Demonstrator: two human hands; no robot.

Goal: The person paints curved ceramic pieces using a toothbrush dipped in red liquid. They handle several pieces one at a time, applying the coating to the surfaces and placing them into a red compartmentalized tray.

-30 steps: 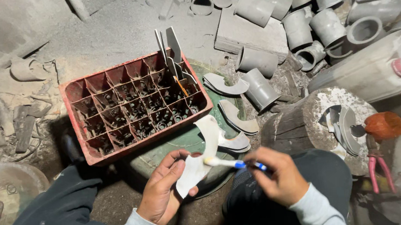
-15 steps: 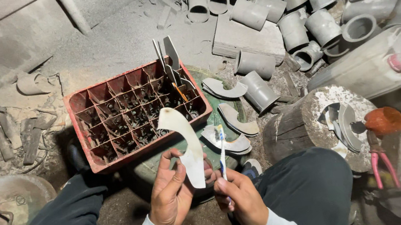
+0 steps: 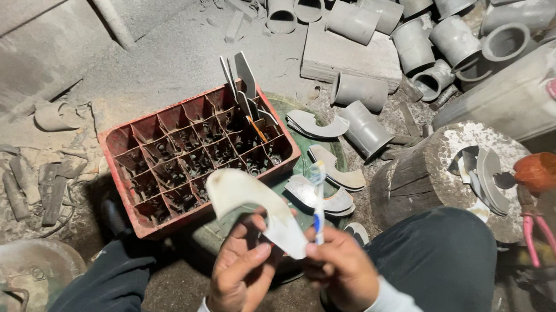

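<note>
dusty grey ground spreads under us, littered with scraps. our left hand point(image 3: 239, 277) is clenched around the lower end of a curved white plastic piece point(image 3: 256, 206), thumb pressed on its face, so the piece arcs up toward 11 o'clock in front of our knees. our right hand point(image 3: 343, 269) pinches a toothbrush point(image 3: 318, 200) with a white and blue handle, held nearly upright, its head just beside the piece's right edge; we cannot tell if the bristles touch it. at 11 o'clock from our hands sits a red crate point(image 3: 199, 157) with many small compartments, a few flat grey blades standing in its far right corner. similar curved white pieces point(image 3: 319, 125) lie on the ground at 1 o'clock. a wooden stump point(image 3: 431, 174) stands at 2 o'clock, with pink pliers point(image 3: 540, 235) near it. grey pipe sections point(image 3: 413, 4) pile up at 1 o'clock, far off.
</note>
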